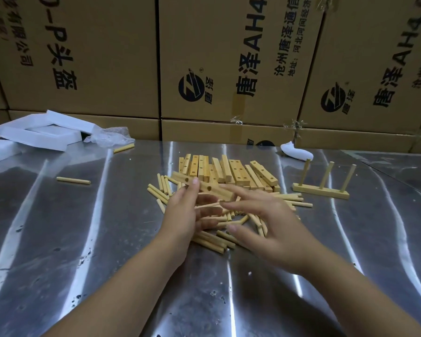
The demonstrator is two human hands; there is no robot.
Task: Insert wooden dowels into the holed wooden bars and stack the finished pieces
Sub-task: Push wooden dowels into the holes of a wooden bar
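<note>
**Head view.** A steel worktop (102,251) carries a heap of holed bars (231,170) near its middle, toward the far edge. Loose dowels (212,238) lie scattered just in front of the heap on the near side.

The left hand (184,215) grips one held bar (215,192), raised above the dowels. Its thumb lies on the upper face beside a hole and the other fingers curl beneath. Blur hides whether a dowel is also caught among those fingers.

The right hand (272,224) is spread wide with straight fingers. It holds nothing and hovers over the right part of the scatter.

One finished piece (321,192), a bar with three upright dowels, stands apart toward the right edge. Two stray dowels (73,180) lie toward the left edge, white foam (41,135) lies at the far left corner, and cardboard boxes (229,57) rise behind the far edge.

**Step in hand (judged):** selecting a dowel for the held bar.
- Pinch a single dowel near one end, choosing one not crossed by its neighbours.
- Turn the bar so its holes face the right hand, and keep the left thumb off the hole.
- Line the dowel's axis up with the hole before pressing.
- Push straight in. A tilted entry is likely to jam.
</note>
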